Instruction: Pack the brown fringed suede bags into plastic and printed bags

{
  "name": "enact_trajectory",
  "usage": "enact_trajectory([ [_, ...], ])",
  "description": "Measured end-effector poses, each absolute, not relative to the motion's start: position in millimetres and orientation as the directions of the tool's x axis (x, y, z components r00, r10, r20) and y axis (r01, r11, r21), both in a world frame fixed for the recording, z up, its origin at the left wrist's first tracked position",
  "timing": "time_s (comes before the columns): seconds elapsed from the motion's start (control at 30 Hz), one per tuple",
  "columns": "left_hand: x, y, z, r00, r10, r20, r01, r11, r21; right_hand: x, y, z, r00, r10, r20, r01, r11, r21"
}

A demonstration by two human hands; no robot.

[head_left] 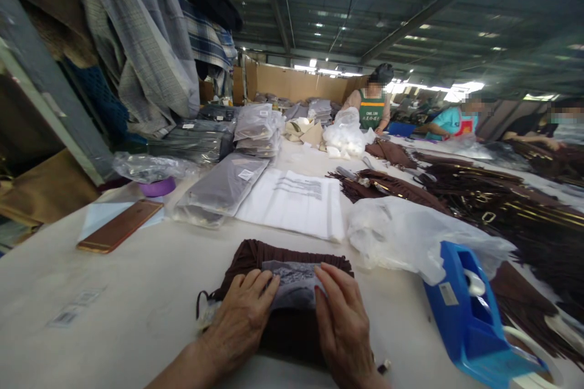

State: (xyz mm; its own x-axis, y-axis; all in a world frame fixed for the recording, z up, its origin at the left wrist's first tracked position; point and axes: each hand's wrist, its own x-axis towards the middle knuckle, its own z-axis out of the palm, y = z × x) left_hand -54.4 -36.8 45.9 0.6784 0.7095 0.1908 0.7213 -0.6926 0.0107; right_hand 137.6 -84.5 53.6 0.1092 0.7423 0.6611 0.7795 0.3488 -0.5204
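Lower centre: pressing left hand (241, 316) and right hand (344, 322), unclenched and apart, onto grey translucent plastic (295, 284) over dark brown pleated fabric bundle (246, 257). Could wrinkle or skew under uneven pressure.

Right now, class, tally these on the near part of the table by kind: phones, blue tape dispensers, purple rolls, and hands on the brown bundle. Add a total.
Phones: 1
Blue tape dispensers: 1
Purple rolls: 1
Hands: 2 (left hand, right hand)
Total: 5
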Motion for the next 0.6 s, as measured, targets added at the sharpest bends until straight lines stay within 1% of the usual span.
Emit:
enact_trajectory([
  [0.03,-54.5,-37.0,47.5,0.675,0.714,0.184,0.726,-0.688,0.007,134.9,-87.3,52.7,-0.005,0.72,0.694,0.816,0.404,-0.414],
  [0.07,-54.7,-37.0,49.0,0.671,0.719,0.182,0.731,-0.682,0.003,132.4,-88.5,50.6,-0.084,0.714,0.695,0.836,0.43,-0.341],
  [0.1,-55.0,-37.1,50.4,0.668,0.721,0.182,0.734,-0.679,-0.001,130.3,-88.4,47.3,-0.127,0.722,0.681,0.848,0.435,-0.303],
  [0.13,-55.3,-37.4,51.6,0.667,0.72,0.192,0.734,-0.679,-0.007,128.9,-87.1,42.9,-0.141,0.736,0.662,0.854,0.429,-0.294],
  [0.23,-55.5,-39.1,54.0,0.686,0.664,0.298,0.707,-0.704,-0.058,128.5,-80.0,28.5,-0.125,0.763,0.634,0.848,0.414,-0.331],
  [0.3,-54.1,-39.9,53.7,0.725,0.575,0.38,0.656,-0.744,-0.125,129.6,-76.0,22.3,-0.131,0.761,0.636,0.831,0.433,-0.348],
  [0.37,-52.1,-39.6,50.5,0.768,0.483,0.421,0.595,-0.781,-0.19,129.8,-75.3,21.5,-0.111,0.762,0.638,0.826,0.428,-0.367],
  [0.47,-52.2,-36.8,39.4,0.777,0.376,0.505,0.549,-0.797,-0.252,129.0,-83.4,31.4,-0.064,0.77,0.635,0.827,0.397,-0.398],
  [0.53,-55.3,-31.3,26.3,0.757,0.317,0.572,0.529,-0.81,-0.251,131.2,-93.6,41.9,-0.023,0.761,0.648,0.829,0.377,-0.413],
  [0.6,-59.5,-21.6,7.5,0.758,0.325,0.566,0.5,-0.847,-0.183,140.3,-106.7,50.9,0.042,0.74,0.671,0.834,0.344,-0.431],
])
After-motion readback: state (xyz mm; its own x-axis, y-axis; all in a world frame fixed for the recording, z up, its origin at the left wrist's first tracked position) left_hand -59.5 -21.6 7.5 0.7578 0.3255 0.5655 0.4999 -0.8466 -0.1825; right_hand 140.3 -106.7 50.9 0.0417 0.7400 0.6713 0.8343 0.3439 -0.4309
